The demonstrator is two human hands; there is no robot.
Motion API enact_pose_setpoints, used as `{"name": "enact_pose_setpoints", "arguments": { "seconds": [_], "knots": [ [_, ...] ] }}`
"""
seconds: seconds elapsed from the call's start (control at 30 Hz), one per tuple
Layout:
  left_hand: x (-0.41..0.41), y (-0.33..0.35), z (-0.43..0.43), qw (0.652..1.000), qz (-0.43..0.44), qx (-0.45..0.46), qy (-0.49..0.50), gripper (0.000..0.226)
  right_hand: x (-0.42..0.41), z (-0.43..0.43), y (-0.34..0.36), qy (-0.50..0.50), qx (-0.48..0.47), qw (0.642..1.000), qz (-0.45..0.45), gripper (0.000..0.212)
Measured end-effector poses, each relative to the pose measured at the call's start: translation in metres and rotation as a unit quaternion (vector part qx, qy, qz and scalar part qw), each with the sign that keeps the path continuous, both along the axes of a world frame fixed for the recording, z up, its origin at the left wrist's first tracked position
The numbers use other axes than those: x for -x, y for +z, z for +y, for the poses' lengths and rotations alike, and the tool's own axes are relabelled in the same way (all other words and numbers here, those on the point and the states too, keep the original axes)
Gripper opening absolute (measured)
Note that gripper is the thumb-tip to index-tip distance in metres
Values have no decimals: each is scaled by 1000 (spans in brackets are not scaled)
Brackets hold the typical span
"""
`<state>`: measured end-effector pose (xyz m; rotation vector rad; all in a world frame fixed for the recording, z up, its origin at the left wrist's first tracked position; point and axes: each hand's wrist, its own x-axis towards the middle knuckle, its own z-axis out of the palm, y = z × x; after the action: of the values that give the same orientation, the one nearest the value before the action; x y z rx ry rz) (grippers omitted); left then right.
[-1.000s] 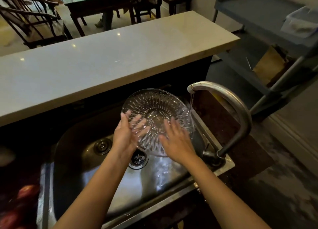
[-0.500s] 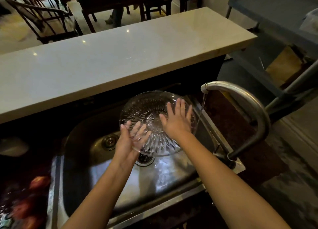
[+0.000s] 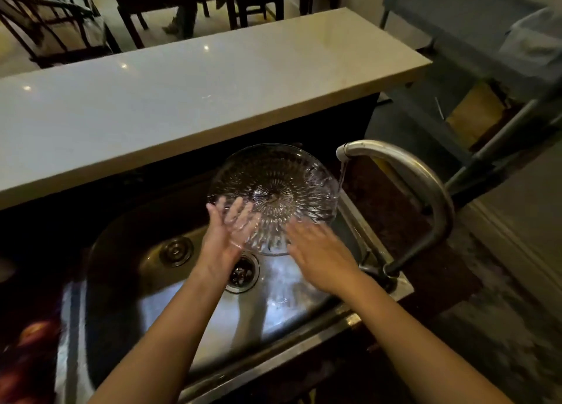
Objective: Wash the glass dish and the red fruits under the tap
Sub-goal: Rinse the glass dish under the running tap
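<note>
Wet glass dish (image 3: 273,187) beside tap (image 3: 410,172) leans on flat left hand (image 3: 222,239), right hand (image 3: 322,260) flat too; grip released, may slip.

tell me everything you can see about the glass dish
The glass dish is round, clear and shallow, cut with ribs that fan out from its centre. It is held tilted towards the camera above the sink. The left hand supports it from behind, straight fingers showing through the glass; the blurred right hand touches its lower edge. Water from the tap falls onto its right rim and splashes there.
</note>
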<state>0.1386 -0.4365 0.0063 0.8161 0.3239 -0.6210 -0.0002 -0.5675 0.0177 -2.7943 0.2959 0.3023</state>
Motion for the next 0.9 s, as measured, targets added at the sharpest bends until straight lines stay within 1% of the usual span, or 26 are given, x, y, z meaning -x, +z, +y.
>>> {"name": "enact_pose_setpoints", "arguments": {
  "seconds": [0.07, 0.1, 0.17, 0.2, 0.23, 0.27, 0.3, 0.33, 0.37, 0.43, 0.47, 0.5, 0.53, 0.57, 0.6, 0.63, 0.67, 0.7, 0.73, 0.8, 0.87, 0.9],
  "knots": [
    [-4, -3, 7, 1000, -13, -13, -6, 55, -4, -20, -3, -96, 38, 995, 11, 58],
    [-1, -7, 11, 999, -23, -21, -21, 55, -10, -29, -4, -134, 43, 990, 8, 60],
    [9, -14, 15, 998, -31, -22, -47, 56, -26, -39, -2, -213, -5, 976, -39, 64],
    [14, -17, 15, 998, -24, -15, -53, 56, -34, -41, 0, -263, -50, 961, -74, 64],
    [18, -18, 15, 999, -12, -3, -51, 56, -38, -44, 2, -320, -101, 935, -111, 62],
    [21, -19, 13, 999, 0, 6, -48, 55, -39, -47, 5, -376, -151, 903, -144, 57],
    [22, -19, 12, 999, 11, 11, -46, 52, -37, -51, 7, -415, -191, 872, -178, 46],
    [21, -18, 10, 999, 15, 10, -48, 48, -33, -54, 11, -435, -229, 847, -201, 33],
    [20, -17, 8, 998, 15, -1, -53, 46, -28, -57, 14, -440, -274, 827, -217, 25],
    [19, -15, 1, 996, -1, -51, -70, 46, -20, -59, 20, -434, -365, 785, -250, 20],
    [20, -14, -3, 993, -18, -94, -75, 48, -19, -57, 22, -430, -384, 772, -269, 19],
    [21, -12, -9, 984, -44, -157, -74, 53, -19, -55, 24, -431, -375, 770, -285, 19],
    [21, -12, -15, 962, -87, -251, -68, 59, -19, -53, 25, -439, -353, 773, -292, 19],
    [21, -13, -22, 909, -160, -377, -73, 64, -20, -52, 28, -452, -334, 772, -296, 20],
    [22, -14, -28, 816, -268, -502, -97, 64, -21, -51, 30, -465, -322, 769, -298, 20],
    [23, -16, -33, 702, -376, -590, -134, 60, -20, -50, 32, -475, -313, 764, -304, 21],
    [25, -17, -38, 608, -455, -628, -174, 56, -19, -51, 35, -483, -303, 760, -313, 21],
    [29, -16, -46, 554, -496, -631, -221, 55, -18, -52, 37, -488, -297, 755, -322, 21],
    [35, -14, -55, 533, -521, -616, -254, 58, -17, -53, 39, -491, -295, 750, -330, 21],
    [50, -10, -74, 526, -584, -551, -279, 60, -17, -51, 41, -492, -296, 747, -337, 21],
    [59, -2, -93, 501, -656, -488, -285, 57, -15, -47, 40, -492, -278, 755, -332, 24],
    [57, 2, -101, 489, -677, -470, -287, 56, -13, -45, 40, -494, -280, 752, -335, 25]
  ]
}}
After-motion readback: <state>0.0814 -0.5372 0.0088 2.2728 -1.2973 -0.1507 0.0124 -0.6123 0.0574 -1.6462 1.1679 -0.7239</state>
